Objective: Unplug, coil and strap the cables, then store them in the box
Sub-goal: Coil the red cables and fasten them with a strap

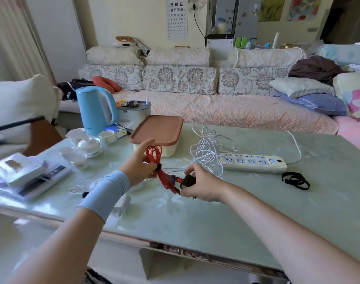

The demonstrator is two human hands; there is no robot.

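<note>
My left hand [137, 166] grips a coiled red cable [154, 155] above the table, a black strap [159, 167] wrapped round the coil's middle. My right hand [199, 184] pinches the strap's loose black end [187, 181] beside the cable's red plugs. Behind them stands the cream box with its brown lid [157, 129] on. A loose tangle of white cable [209, 149] lies beside a white power strip [254, 162]. Spare black straps [296, 180] lie to the right.
A blue kettle [95, 109], white teacups [88, 144] and a tea set crowd the table's far left. A scale and packets [25, 175] sit at the left edge. A small white cable [77, 189] lies near my left wrist. A sofa stands behind the table.
</note>
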